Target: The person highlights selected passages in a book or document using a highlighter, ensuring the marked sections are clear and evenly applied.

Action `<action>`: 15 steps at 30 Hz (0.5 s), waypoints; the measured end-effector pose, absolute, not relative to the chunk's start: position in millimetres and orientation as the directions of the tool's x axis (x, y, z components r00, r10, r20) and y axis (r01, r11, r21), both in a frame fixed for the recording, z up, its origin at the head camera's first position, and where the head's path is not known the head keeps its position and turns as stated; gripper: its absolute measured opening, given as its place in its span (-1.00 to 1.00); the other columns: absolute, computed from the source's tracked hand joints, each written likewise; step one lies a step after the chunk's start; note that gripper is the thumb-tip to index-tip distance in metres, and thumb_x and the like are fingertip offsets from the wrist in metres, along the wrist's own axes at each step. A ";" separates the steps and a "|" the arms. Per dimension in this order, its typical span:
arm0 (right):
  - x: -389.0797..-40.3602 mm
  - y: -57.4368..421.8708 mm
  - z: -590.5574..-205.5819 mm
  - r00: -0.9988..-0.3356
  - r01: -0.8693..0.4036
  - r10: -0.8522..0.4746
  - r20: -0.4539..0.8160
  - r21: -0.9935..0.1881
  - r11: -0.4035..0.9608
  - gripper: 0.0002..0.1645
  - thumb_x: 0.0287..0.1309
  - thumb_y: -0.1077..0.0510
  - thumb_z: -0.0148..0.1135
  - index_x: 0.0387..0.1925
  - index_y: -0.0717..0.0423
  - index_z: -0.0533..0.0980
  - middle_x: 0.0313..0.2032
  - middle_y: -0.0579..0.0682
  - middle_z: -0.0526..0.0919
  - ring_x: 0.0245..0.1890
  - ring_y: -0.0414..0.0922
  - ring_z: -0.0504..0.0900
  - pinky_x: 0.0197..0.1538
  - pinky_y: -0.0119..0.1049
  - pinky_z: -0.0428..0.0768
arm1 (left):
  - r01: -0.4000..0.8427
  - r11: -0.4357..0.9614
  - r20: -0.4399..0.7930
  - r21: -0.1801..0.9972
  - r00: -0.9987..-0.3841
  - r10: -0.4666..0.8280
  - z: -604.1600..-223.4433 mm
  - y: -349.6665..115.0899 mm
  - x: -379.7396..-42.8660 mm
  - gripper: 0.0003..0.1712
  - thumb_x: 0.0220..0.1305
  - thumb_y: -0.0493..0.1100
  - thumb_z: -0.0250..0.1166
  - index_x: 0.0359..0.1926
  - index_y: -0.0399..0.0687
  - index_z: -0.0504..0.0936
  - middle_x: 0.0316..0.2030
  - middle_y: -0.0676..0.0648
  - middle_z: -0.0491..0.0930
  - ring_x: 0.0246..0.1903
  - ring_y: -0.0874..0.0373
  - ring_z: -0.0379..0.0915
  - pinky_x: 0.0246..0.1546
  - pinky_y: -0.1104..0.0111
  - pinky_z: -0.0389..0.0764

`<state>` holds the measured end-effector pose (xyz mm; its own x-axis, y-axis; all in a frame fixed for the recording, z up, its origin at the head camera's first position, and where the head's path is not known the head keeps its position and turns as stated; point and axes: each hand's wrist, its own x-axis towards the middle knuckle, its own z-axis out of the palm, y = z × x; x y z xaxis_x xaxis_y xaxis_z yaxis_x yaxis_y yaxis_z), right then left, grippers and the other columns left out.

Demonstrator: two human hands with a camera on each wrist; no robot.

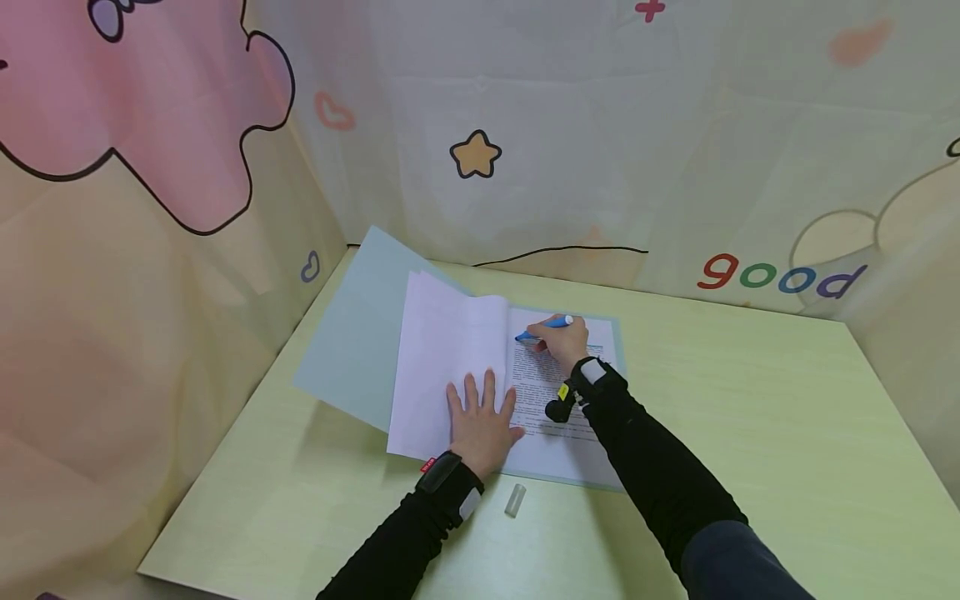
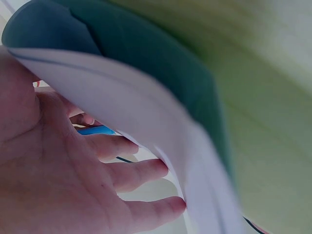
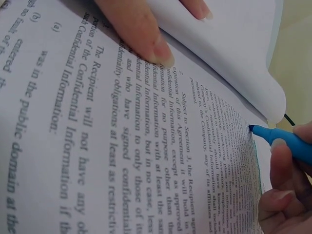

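A stapled-looking printed document in a pale blue folder [image 1: 352, 333] lies open on the table. My right hand [image 1: 566, 340] pinches a blue highlighter [image 1: 543, 327], its dark tip right at the left edge of the text lines near the top of the printed page [image 3: 97, 112]. A thin blue-green line marks the text beside the tip in the right wrist view. Fingers spread, my left hand [image 1: 482, 429] rests on the turned-over blank pages [image 1: 442, 358] near the fold, thumb reaching onto the printed page. In the left wrist view, those pages [image 2: 136, 92] curve up past the left fingers.
A small translucent grey cylinder [image 1: 515, 500] lies on the table [image 1: 750, 433] just below the document's lower edge. Printed cloth hangs behind and at the sides of the table. Each wrist wears a black strap.
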<state>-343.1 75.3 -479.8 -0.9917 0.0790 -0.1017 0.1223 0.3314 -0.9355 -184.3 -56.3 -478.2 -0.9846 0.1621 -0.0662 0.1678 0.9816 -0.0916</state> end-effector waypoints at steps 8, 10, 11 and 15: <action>-345.3 79.4 -480.1 -0.994 0.103 0.059 -0.088 -0.939 0.329 -0.72 -0.09 0.09 0.37 -0.42 0.21 0.53 -0.42 0.29 0.72 -0.64 -0.10 0.65 -0.46 -0.33 0.44 | 0.166 0.982 -0.056 -0.091 -0.985 0.161 -479.9 -55.5 -184.3 -0.28 0.27 0.32 -0.10 0.38 0.20 0.18 0.43 -0.24 0.02 0.33 -0.30 -0.12 0.25 -0.24 0.01; -346.3 79.8 -480.8 -0.995 0.100 0.054 -0.087 -0.940 0.326 -0.73 -0.09 0.09 0.37 -0.42 0.21 0.54 -0.46 0.26 0.71 -0.65 -0.10 0.64 -0.43 -0.31 0.44 | 0.164 0.982 -0.050 -0.097 -0.986 0.160 -481.0 -55.6 -184.5 -0.28 0.27 0.33 -0.11 0.38 0.21 0.17 0.43 -0.23 0.03 0.33 -0.30 -0.12 0.25 -0.23 0.01; -346.8 79.8 -481.1 -0.995 0.097 0.051 -0.085 -0.940 0.327 -0.73 -0.09 0.09 0.37 -0.42 0.21 0.54 -0.48 0.26 0.71 -0.65 -0.09 0.64 -0.42 -0.31 0.43 | 0.163 0.982 -0.045 -0.096 -0.986 0.159 -481.7 -55.8 -184.8 -0.28 0.27 0.33 -0.10 0.38 0.21 0.18 0.43 -0.23 0.03 0.33 -0.30 -0.11 0.25 -0.23 0.01; -348.6 80.2 -483.0 -0.996 0.091 0.048 -0.080 -0.935 0.344 -0.71 -0.09 0.07 0.37 -0.41 0.22 0.55 -0.47 0.27 0.72 -0.65 -0.08 0.64 -0.40 -0.30 0.43 | 0.166 0.981 -0.045 -0.103 -0.986 0.162 -482.6 -56.5 -185.4 -0.28 0.26 0.33 -0.10 0.38 0.22 0.17 0.43 -0.23 0.03 0.33 -0.30 -0.11 0.25 -0.23 0.02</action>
